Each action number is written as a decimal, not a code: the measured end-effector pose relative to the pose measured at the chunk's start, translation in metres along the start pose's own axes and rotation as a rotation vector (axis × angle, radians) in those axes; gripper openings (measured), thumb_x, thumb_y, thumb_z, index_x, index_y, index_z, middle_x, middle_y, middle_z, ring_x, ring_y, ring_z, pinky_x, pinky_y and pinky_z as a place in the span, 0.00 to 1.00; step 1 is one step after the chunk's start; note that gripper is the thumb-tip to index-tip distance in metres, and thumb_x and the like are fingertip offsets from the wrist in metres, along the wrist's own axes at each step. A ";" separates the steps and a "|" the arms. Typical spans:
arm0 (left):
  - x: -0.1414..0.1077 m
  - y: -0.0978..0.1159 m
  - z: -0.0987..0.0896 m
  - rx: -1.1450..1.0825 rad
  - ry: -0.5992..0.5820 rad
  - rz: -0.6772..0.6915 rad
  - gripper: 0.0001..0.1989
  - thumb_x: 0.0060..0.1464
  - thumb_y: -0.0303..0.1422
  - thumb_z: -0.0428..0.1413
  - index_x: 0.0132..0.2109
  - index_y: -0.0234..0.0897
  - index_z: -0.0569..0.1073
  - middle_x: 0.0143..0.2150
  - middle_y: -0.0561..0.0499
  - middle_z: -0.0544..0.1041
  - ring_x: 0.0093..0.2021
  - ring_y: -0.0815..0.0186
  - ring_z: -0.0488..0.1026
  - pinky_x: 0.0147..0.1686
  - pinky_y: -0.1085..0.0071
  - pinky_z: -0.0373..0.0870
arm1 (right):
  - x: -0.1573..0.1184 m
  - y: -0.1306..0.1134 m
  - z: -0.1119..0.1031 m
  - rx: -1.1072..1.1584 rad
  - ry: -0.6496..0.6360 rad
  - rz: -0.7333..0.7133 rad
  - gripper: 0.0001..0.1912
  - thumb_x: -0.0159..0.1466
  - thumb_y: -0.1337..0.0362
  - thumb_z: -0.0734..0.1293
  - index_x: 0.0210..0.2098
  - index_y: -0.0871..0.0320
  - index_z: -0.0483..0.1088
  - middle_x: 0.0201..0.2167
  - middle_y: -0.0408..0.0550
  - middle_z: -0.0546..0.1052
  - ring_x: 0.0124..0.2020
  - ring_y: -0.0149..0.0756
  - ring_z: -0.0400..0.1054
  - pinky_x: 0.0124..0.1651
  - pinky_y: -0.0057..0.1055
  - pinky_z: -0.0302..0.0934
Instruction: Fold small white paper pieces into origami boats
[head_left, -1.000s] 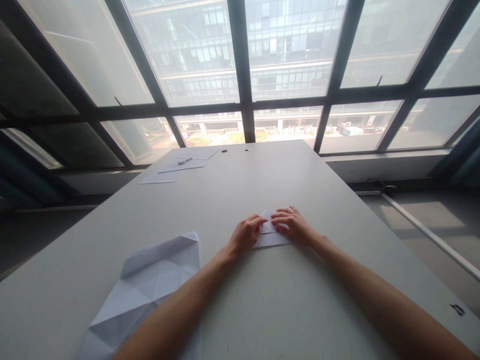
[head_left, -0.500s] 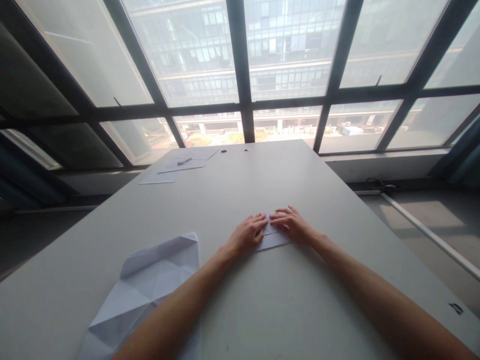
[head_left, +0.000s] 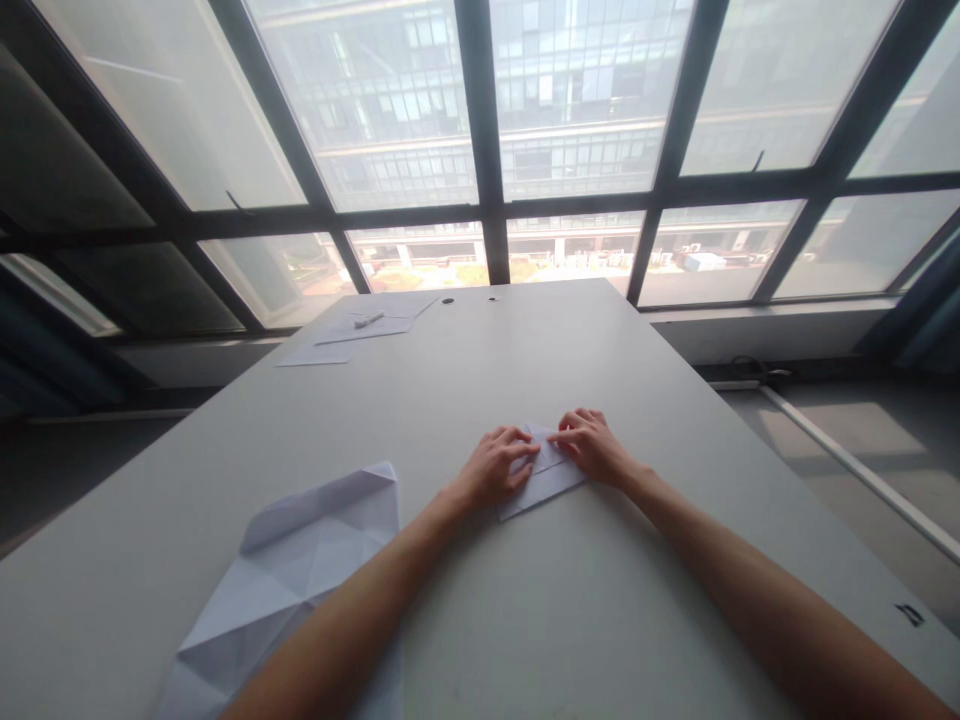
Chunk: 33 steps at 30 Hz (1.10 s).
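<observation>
A small folded white paper [head_left: 551, 482] lies on the table between my hands, its creased top flap pointing away from me. My left hand [head_left: 495, 465] covers its left side, fingers bent over the flap and thumb nearer me, holding it at that edge. At the upper right edge is my right hand [head_left: 592, 445], its index finger reaching onto the flap and the other fingers curled. The paper beneath both hands is partly hidden. A larger creased white sheet [head_left: 322, 535] rests to the left, partly behind my left forearm.
On the far left of the white table [head_left: 600, 600], flat white sheets [head_left: 315, 352] lie with a small white object [head_left: 368, 321] on top. A round hole [head_left: 448, 301] is near the far edge. Large windows stand beyond, and a black mark [head_left: 910, 614] is at the right edge.
The folded paper has turned slightly, its lower left corner now nearer me and more exposed. My right hand has shifted a little right, with its fingers more curled.
</observation>
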<state>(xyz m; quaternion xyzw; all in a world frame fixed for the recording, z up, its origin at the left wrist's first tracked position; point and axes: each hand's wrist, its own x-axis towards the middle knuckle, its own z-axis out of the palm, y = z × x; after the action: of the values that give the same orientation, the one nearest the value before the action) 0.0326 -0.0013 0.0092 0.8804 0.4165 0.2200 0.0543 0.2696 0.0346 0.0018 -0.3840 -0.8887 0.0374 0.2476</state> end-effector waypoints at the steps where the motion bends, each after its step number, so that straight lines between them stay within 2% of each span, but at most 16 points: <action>1: 0.000 -0.001 0.001 -0.007 -0.002 0.003 0.17 0.57 0.31 0.59 0.53 0.47 0.76 0.54 0.48 0.75 0.57 0.57 0.69 0.59 0.56 0.66 | 0.000 0.000 0.001 0.004 -0.005 0.000 0.12 0.66 0.69 0.66 0.40 0.47 0.80 0.37 0.48 0.76 0.42 0.39 0.65 0.53 0.41 0.51; 6: 0.000 -0.009 0.007 -0.081 -0.056 0.047 0.18 0.60 0.29 0.54 0.56 0.43 0.75 0.64 0.49 0.69 0.67 0.58 0.61 0.66 0.55 0.57 | 0.001 0.000 0.004 0.021 -0.036 0.008 0.13 0.66 0.70 0.66 0.44 0.46 0.79 0.38 0.47 0.75 0.40 0.36 0.66 0.50 0.36 0.52; 9: 0.001 -0.010 0.007 -0.113 -0.075 0.036 0.18 0.63 0.30 0.51 0.58 0.44 0.74 0.63 0.49 0.71 0.65 0.60 0.64 0.66 0.57 0.59 | 0.001 -0.001 0.003 0.016 -0.045 0.013 0.13 0.67 0.70 0.66 0.43 0.47 0.79 0.38 0.47 0.75 0.40 0.36 0.66 0.49 0.36 0.52; 14: 0.002 -0.002 0.000 -0.068 -0.046 0.030 0.16 0.59 0.31 0.56 0.53 0.49 0.77 0.58 0.50 0.74 0.58 0.58 0.69 0.61 0.58 0.64 | 0.000 -0.002 0.001 -0.039 -0.017 0.053 0.12 0.67 0.70 0.65 0.39 0.49 0.80 0.37 0.48 0.76 0.41 0.39 0.66 0.51 0.39 0.49; 18: 0.001 0.003 -0.004 -0.035 -0.052 0.012 0.15 0.57 0.34 0.60 0.52 0.51 0.78 0.55 0.50 0.75 0.56 0.57 0.69 0.60 0.57 0.63 | 0.000 -0.001 0.004 -0.033 0.008 0.083 0.11 0.67 0.70 0.65 0.40 0.51 0.79 0.38 0.49 0.76 0.42 0.39 0.67 0.50 0.39 0.50; 21: 0.000 0.003 -0.003 -0.033 -0.064 0.024 0.15 0.57 0.36 0.60 0.52 0.51 0.78 0.56 0.50 0.74 0.57 0.57 0.68 0.61 0.57 0.63 | -0.001 0.000 0.005 -0.009 0.017 0.086 0.11 0.67 0.70 0.65 0.40 0.52 0.79 0.38 0.48 0.76 0.42 0.38 0.68 0.51 0.39 0.51; 24: -0.001 0.000 0.002 -0.020 -0.060 0.023 0.17 0.58 0.35 0.59 0.55 0.50 0.76 0.60 0.49 0.71 0.61 0.57 0.66 0.63 0.57 0.61 | -0.001 0.001 0.006 0.030 0.008 0.082 0.07 0.67 0.63 0.67 0.42 0.52 0.78 0.39 0.48 0.76 0.43 0.39 0.68 0.50 0.37 0.54; 28: -0.002 -0.001 0.005 0.003 -0.068 0.014 0.17 0.59 0.36 0.57 0.56 0.52 0.75 0.62 0.51 0.70 0.60 0.57 0.67 0.64 0.58 0.59 | -0.002 0.000 0.005 0.045 -0.003 0.058 0.15 0.63 0.52 0.70 0.46 0.51 0.77 0.42 0.49 0.75 0.46 0.42 0.68 0.50 0.38 0.57; 31: -0.001 -0.001 0.006 0.004 -0.080 -0.019 0.23 0.61 0.39 0.55 0.62 0.48 0.68 0.64 0.49 0.68 0.62 0.57 0.66 0.66 0.57 0.55 | -0.003 -0.002 0.005 0.043 -0.019 0.059 0.18 0.61 0.51 0.72 0.48 0.50 0.76 0.44 0.49 0.75 0.46 0.42 0.68 0.50 0.39 0.58; 33: 0.000 -0.002 0.007 0.021 -0.069 -0.091 0.26 0.64 0.39 0.51 0.66 0.42 0.62 0.65 0.45 0.67 0.64 0.57 0.63 0.67 0.55 0.53 | -0.002 -0.002 0.006 0.046 -0.025 0.069 0.19 0.60 0.51 0.73 0.48 0.50 0.76 0.44 0.49 0.75 0.46 0.43 0.68 0.51 0.39 0.58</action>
<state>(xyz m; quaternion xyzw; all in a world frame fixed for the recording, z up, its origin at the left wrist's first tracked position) 0.0343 0.0008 0.0020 0.8683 0.4560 0.1826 0.0692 0.2672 0.0325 -0.0040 -0.4083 -0.8768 0.0709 0.2439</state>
